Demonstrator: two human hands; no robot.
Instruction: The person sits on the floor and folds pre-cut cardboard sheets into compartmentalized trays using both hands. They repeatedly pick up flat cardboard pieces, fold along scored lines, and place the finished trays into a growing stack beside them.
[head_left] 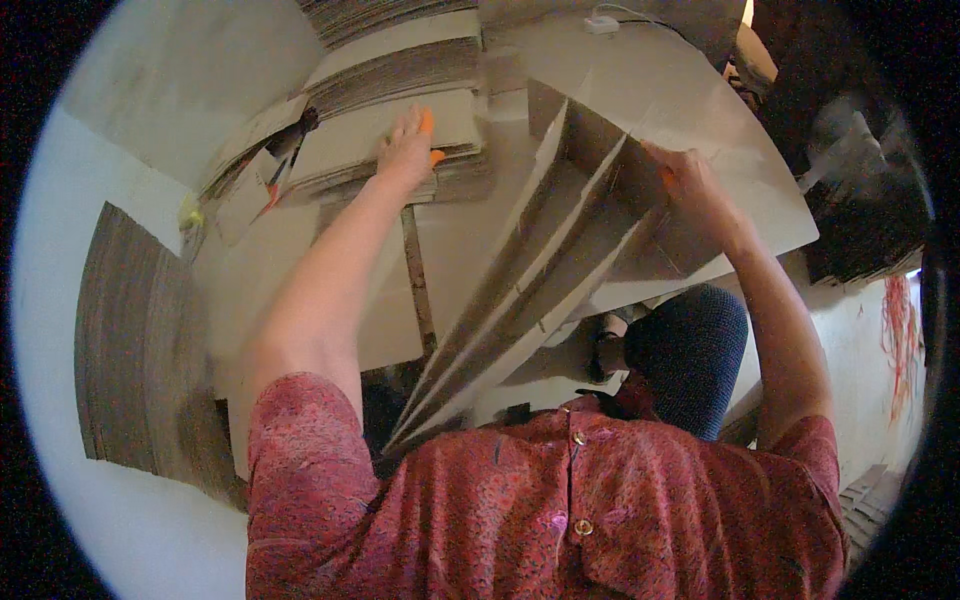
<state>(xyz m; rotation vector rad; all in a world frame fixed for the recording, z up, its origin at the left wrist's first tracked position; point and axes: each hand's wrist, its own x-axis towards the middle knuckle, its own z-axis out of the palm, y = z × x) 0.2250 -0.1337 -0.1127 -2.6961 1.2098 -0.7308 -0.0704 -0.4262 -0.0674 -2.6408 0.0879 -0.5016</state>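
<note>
while the left hand (405,150) lies open on the cardboard stack (330,150), the right hand (690,185) appears closed on the blurred cardboard panels (555,235) beside it, where a light, even pinch should best prevent creasing.

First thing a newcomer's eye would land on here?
Probably the fanned cardboard cutting diagonally across the centre, its upper right in the right hand. Next, the orange-tipped left hand on a flat stack, upper left of centre. Then the red patterned shirt filling the bottom.
</note>
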